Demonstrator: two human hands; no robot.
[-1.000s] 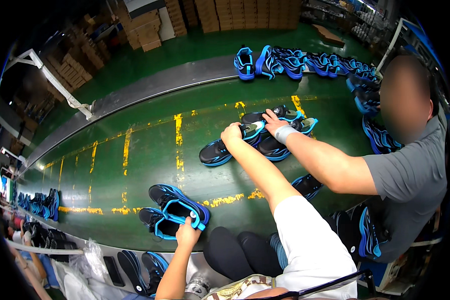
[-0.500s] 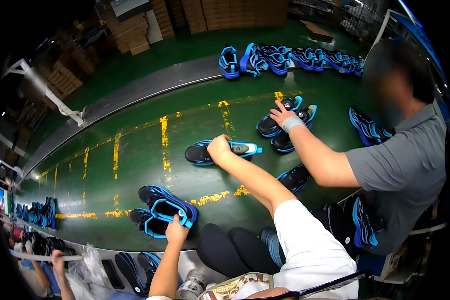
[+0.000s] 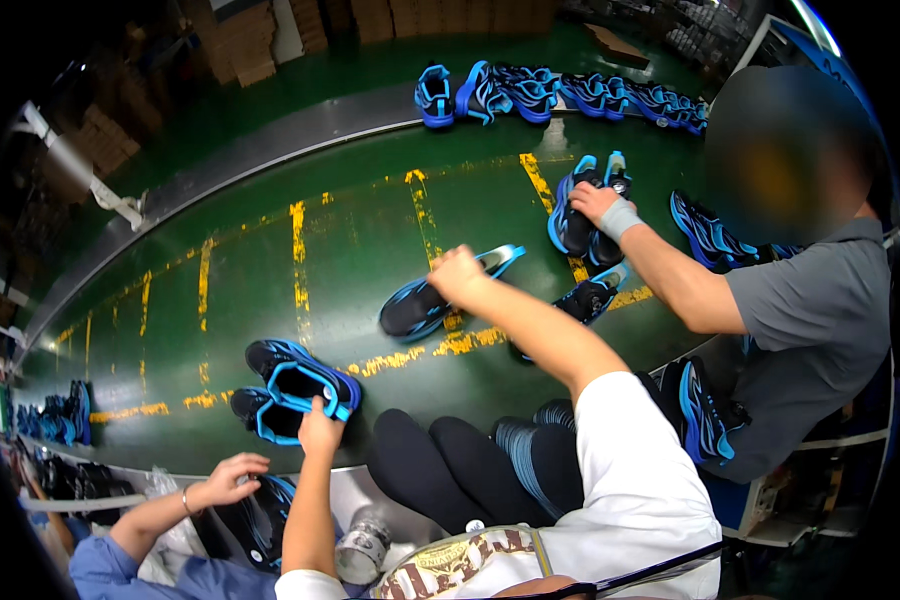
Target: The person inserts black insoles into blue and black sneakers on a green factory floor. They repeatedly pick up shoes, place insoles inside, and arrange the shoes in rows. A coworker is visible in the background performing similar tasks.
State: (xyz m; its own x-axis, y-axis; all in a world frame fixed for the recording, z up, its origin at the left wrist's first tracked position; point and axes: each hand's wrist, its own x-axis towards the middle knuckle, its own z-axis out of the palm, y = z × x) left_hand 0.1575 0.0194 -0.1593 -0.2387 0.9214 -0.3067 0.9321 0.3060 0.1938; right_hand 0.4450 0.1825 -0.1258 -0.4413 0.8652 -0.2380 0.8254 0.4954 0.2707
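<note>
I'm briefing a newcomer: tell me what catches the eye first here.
The green conveyor belt with worn yellow marks fills the middle. On it the right hand grips a black-and-blue shoe, while the left hand holds a pair of shoes at the near edge. At right, a co-worker's hand rests on another pair.

Two black-and-blue sneakers under my hands on a green conveyor belt.

My right hand (image 3: 457, 275) rests on a black sneaker (image 3: 425, 305) with a bright blue sole, lying on its side mid-belt. My left hand (image 3: 320, 432) touches a pair of sneakers (image 3: 295, 388), openings up, at the near edge.
</note>
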